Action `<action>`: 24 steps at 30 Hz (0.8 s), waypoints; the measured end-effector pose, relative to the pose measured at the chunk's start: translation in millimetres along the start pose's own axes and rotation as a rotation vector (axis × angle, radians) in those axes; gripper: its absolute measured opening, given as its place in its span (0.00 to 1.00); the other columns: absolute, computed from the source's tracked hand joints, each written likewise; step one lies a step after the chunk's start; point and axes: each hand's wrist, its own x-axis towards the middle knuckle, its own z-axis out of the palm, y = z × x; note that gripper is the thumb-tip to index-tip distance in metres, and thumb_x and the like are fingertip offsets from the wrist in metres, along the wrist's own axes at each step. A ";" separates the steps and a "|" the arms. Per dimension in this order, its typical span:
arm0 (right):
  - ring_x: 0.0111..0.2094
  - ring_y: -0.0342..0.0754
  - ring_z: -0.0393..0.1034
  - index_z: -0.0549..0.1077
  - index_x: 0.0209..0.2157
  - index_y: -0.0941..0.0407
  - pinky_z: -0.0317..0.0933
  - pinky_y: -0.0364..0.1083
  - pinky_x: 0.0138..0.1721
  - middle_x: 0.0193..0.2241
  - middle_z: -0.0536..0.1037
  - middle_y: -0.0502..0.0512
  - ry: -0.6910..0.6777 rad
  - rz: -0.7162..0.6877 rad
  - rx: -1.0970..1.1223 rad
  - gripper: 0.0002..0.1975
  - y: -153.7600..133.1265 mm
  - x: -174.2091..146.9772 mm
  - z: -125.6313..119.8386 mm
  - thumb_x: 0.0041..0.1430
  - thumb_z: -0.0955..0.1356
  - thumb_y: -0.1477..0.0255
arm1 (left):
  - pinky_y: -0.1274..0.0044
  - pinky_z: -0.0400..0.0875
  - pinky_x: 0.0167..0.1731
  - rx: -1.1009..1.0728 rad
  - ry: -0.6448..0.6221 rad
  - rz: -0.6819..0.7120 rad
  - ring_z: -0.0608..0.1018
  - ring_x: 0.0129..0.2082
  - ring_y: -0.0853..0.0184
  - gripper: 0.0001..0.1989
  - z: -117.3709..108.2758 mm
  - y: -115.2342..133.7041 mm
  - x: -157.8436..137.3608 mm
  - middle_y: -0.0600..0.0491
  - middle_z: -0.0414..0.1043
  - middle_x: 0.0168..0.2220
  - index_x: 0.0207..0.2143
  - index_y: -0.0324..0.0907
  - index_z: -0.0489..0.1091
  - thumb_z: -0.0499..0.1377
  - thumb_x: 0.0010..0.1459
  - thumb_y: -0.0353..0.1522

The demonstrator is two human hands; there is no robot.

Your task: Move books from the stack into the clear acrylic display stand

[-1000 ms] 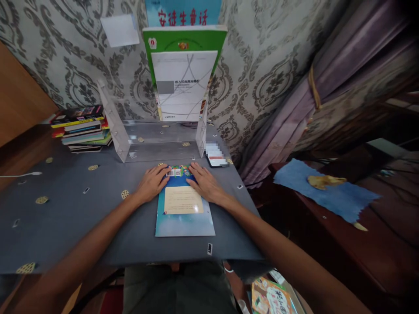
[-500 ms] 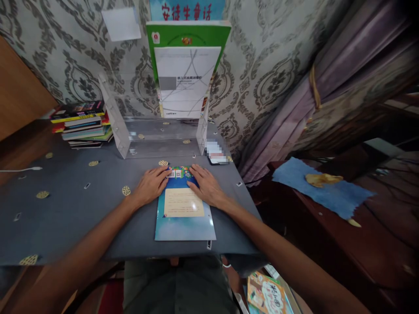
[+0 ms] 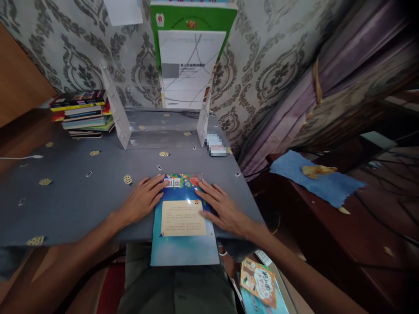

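Observation:
A blue book (image 3: 183,249) lies flat on the desk, its barcode end away from me and a cream text panel in its middle. Its near end sticks out past the front edge of the desk, over my lap. My left hand (image 3: 140,201) rests at the book's far left corner, fingers stretched out and the tips on the cover. On the opposite side, my right hand (image 3: 223,206) lies over the right edge with its fingers spread, fingertips touching the cover. Both hands are open.
A clear acrylic stand (image 3: 160,138) holds upright books, a green one (image 3: 193,17) among them. Stacked books (image 3: 87,115) sit at the left, a phone (image 3: 216,146) at the right. A blue cloth (image 3: 288,163) lies on a dark red cabinet (image 3: 314,222). Below are more books (image 3: 258,283).
The blue book has slid toward me, so its near end now overhangs the desk edge. Both hands have come back with it, and the right hand's fingers are more spread. The view has tilted down.

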 end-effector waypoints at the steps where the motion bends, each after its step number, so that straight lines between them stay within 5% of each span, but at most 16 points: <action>1: 0.73 0.54 0.42 0.46 0.72 0.48 0.43 0.62 0.71 0.73 0.49 0.56 -0.028 -0.028 0.007 0.34 -1.4 -10.0 -2.6 0.71 0.62 0.57 | 0.61 0.59 0.65 -0.010 -0.020 0.009 0.65 0.67 0.60 0.23 -2.8 0.5 -8.3 0.48 0.61 0.68 0.67 0.47 0.59 0.45 0.73 0.37; 5: 0.73 0.58 0.40 0.43 0.73 0.51 0.37 0.62 0.72 0.73 0.45 0.61 -0.165 -0.100 0.020 0.51 -7.3 -41.5 -10.9 0.58 0.71 0.48 | 0.60 0.52 0.68 -0.050 -0.130 0.081 0.62 0.69 0.61 0.27 -20.4 4.1 -40.1 0.50 0.52 0.72 0.71 0.52 0.47 0.45 0.72 0.35; 9: 0.73 0.59 0.36 0.41 0.73 0.52 0.38 0.62 0.71 0.73 0.43 0.63 -0.203 -0.064 -0.039 0.59 -17.6 -52.3 -9.0 0.51 0.78 0.59 | 0.57 0.48 0.70 -0.069 -0.248 0.133 0.53 0.72 0.57 0.35 -40.2 12.5 -56.3 0.50 0.39 0.75 0.73 0.54 0.35 0.49 0.71 0.38; 15: 0.73 0.57 0.42 0.43 0.73 0.51 0.45 0.64 0.69 0.72 0.51 0.63 -0.061 -0.043 -0.148 0.50 -27.5 -50.7 7.2 0.57 0.73 0.76 | 0.53 0.48 0.69 -0.046 -0.319 0.104 0.49 0.73 0.49 0.50 -37.4 28.4 -60.5 0.45 0.34 0.75 0.73 0.52 0.28 0.59 0.62 0.49; 19: 0.72 0.56 0.47 0.45 0.72 0.51 0.50 0.64 0.68 0.71 0.55 0.63 0.022 -0.093 -0.133 0.44 -23.2 -51.4 9.4 0.62 0.70 0.73 | 0.49 0.47 0.68 -0.038 -0.257 0.083 0.49 0.73 0.48 0.48 -28.6 34.3 -63.5 0.41 0.39 0.74 0.73 0.50 0.29 0.59 0.64 0.45; 24: 0.70 0.55 0.53 0.54 0.71 0.51 0.57 0.59 0.66 0.68 0.60 0.62 0.181 -0.122 0.019 0.34 -15.0 -42.3 -6.3 0.67 0.67 0.67 | 0.55 0.55 0.68 -0.230 -0.190 0.036 0.53 0.72 0.52 0.40 -43.2 28.5 -53.1 0.46 0.45 0.74 0.73 0.53 0.40 0.57 0.66 0.44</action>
